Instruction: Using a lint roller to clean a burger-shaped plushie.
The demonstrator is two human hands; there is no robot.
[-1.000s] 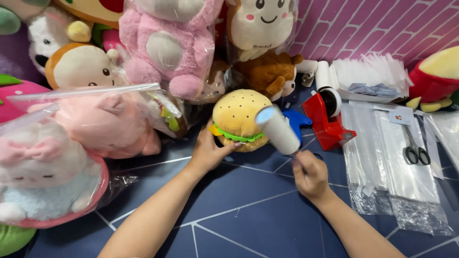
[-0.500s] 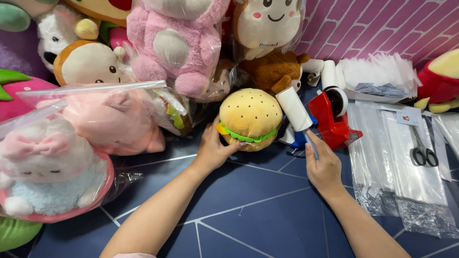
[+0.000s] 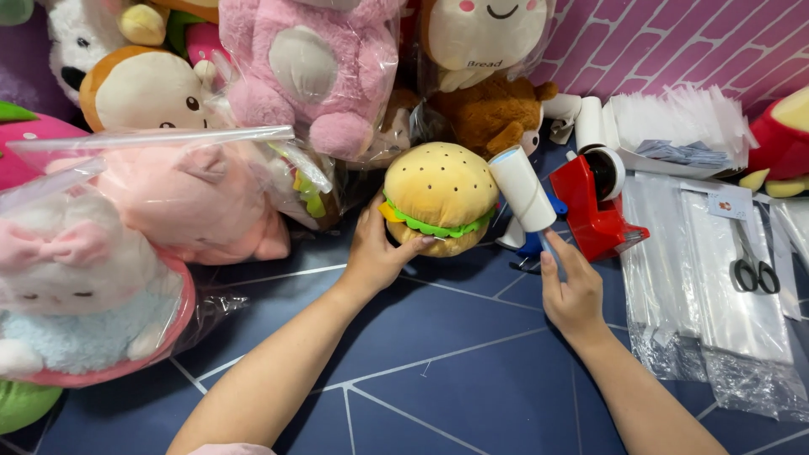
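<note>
My left hand point(image 3: 375, 257) grips the underside of a burger-shaped plush toy point(image 3: 440, 195) that rests on the dark blue floor mat point(image 3: 455, 371). Just right of the plush, a lint roller point(image 3: 522, 187) with a white roll and a blue handle stands tilted against a red tape dispenser point(image 3: 594, 206). My right hand point(image 3: 573, 291) lies below the roller with its fingers stretched out. The fingertips reach the blue handle and do not close around it.
Plush toys in clear bags crowd the back and left: a pink pig point(image 3: 198, 198), a pink bear point(image 3: 316, 72), a brown bear point(image 3: 493, 114). Clear plastic bags point(image 3: 716, 278) with scissors point(image 3: 750, 265) on them lie at the right, under a pink brick-pattern wall point(image 3: 674, 42).
My right hand brought the lint roller down from in front of the burger plush, set it beside the tape dispenser and loosened its grip. My left hand stayed on the plush.
</note>
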